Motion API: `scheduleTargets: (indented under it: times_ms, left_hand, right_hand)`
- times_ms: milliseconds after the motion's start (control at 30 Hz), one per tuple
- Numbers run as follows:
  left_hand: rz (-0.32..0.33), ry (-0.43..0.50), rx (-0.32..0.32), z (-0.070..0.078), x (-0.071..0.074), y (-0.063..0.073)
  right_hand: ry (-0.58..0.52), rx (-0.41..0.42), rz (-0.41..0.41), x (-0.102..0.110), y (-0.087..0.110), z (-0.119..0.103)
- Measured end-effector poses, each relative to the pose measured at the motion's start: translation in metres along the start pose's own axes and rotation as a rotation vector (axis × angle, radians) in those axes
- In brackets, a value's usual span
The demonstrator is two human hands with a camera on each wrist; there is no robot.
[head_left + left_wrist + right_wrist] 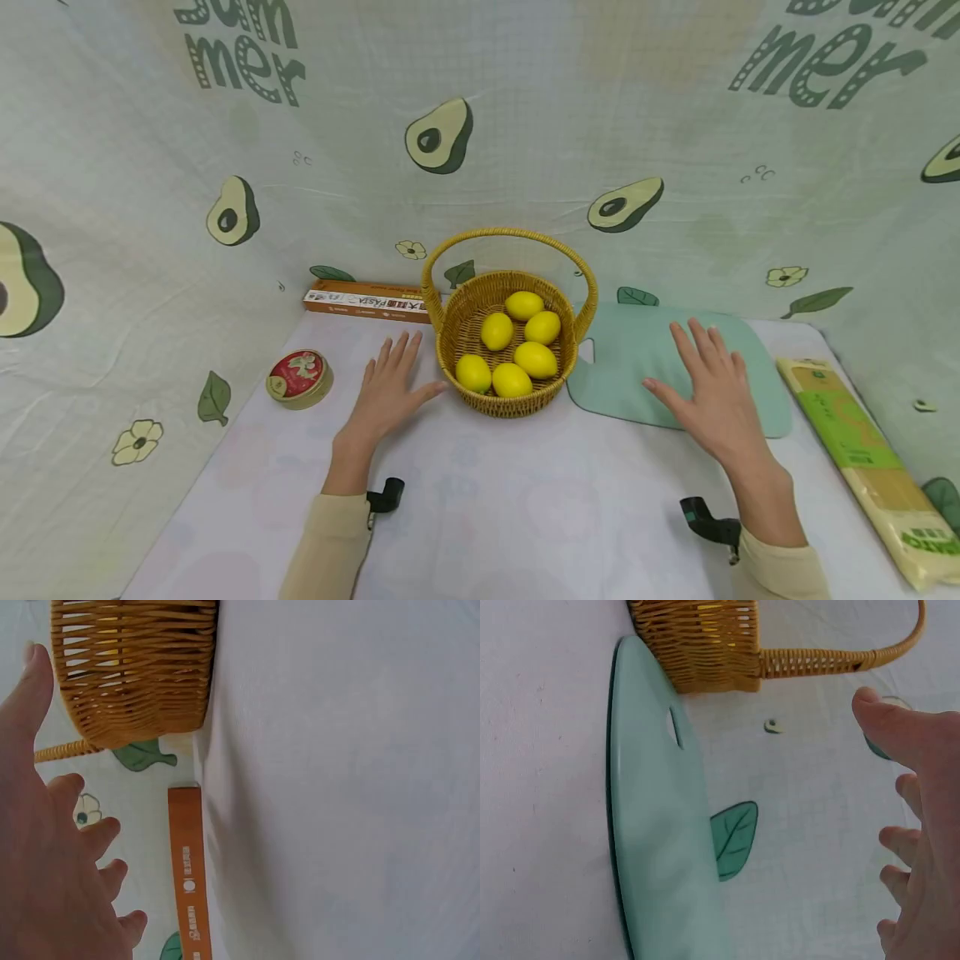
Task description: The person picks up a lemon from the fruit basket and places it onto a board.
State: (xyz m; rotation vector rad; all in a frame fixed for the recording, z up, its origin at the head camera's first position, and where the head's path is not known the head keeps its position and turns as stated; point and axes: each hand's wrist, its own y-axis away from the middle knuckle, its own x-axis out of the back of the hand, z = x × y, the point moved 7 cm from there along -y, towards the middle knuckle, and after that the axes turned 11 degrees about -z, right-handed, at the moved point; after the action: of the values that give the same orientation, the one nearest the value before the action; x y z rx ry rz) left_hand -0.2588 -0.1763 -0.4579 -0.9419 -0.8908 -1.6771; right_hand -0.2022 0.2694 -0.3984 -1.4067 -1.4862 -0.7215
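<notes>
A yellow wicker basket [498,406] with a tall arched handle stands at the middle back of the table and holds several lemons [536,360]. To its left my left hand [387,393] is spread with fingers straight and holds nothing; its thumb points toward the basket. My right hand [714,392], also spread and holding nothing, is over a pale green cutting board [622,392] that lies to the basket's right. In the right wrist view a gap shows between that hand and the board. Both wrists wear a small black camera.
A long brown pasta box [367,302] lies behind the left hand, along the back cloth. Farther left sits a round tin [300,379] with a red lid. At the right edge lies a long green and yellow noodle packet [862,458]. Avocado-print cloth [525,125] hangs behind the table.
</notes>
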Motion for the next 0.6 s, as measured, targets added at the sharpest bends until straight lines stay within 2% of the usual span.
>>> scheduleTargets:
  times_ms: [600]
  left_hand:
    - [-0.012, 0.050, -0.018, 0.012, -0.008, -0.001]
  right_hand:
    - [-0.044, 0.127, -0.005, 0.003, -0.007, -0.039]
